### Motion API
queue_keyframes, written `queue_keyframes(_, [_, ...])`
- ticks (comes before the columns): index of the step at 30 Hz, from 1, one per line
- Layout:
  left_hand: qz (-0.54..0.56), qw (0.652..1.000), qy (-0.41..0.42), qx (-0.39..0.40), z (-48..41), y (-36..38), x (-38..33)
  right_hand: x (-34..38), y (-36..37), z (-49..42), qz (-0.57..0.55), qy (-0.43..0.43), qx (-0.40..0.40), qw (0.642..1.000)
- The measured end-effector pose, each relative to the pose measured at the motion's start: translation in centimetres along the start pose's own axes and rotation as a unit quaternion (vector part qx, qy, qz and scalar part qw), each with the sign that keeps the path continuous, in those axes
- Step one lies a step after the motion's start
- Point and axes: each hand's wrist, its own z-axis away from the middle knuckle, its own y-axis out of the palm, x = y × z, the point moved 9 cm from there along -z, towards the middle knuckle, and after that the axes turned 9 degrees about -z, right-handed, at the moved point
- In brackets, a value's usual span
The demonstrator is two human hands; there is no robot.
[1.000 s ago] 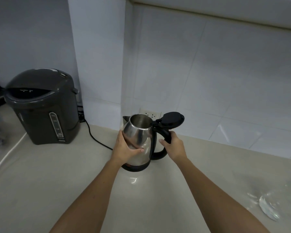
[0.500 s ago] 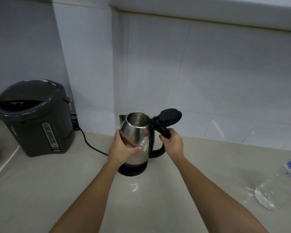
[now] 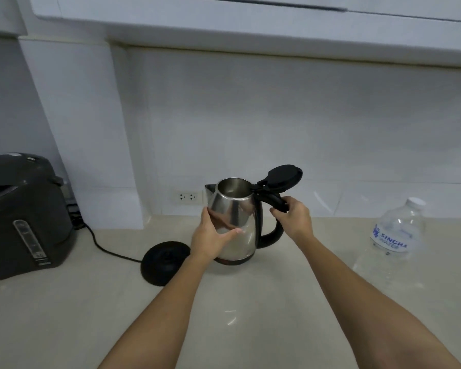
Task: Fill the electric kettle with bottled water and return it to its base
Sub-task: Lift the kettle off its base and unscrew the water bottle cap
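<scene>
A steel electric kettle with a black handle stands upright just right of its round black base, off the base, with its black lid flipped open. My left hand wraps the kettle's steel body from the left. My right hand grips the top of the black handle. A clear water bottle with a white cap and blue label stands on the counter to the right, apart from both hands.
A dark grey hot-water dispenser sits at the left on the beige counter. A black cord runs from the base toward the wall. A wall socket is behind the kettle. White cabinets hang overhead.
The kettle has come off its base and moved to the right, still held by both hands. The view has swung right, bringing the whole water bottle into sight.
</scene>
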Motion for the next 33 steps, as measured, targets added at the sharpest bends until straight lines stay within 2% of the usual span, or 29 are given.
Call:
queue_keyframes(7, [0.021,0.999,-0.004,0.039,2.0,8.4,-3.8,-5.6,-7.5,-0.4,0.011,0.023,-0.017,1.0])
queue_keyframes(13, [0.023,0.997,-0.043,0.061,3.4,13.0,-4.2,-10.2,-9.4,-0.6,0.01,0.047,-0.006,0.999])
queue_keyframes(24, [0.002,0.996,-0.079,0.048,4.5,15.1,-4.0,-14.1,-9.0,-0.7,-0.007,0.069,0.023,0.997])
queue_keyframes(29, [0.002,0.996,-0.083,0.04,4.4,14.9,-4.2,-14.0,-8.9,-0.9,-0.007,0.064,0.034,0.997])
queue_keyframes(33, [-0.044,0.994,-0.093,0.025,4.6,14.6,-4.3,-13.3,-8.6,-0.6,0.017,0.074,0.07,0.995])
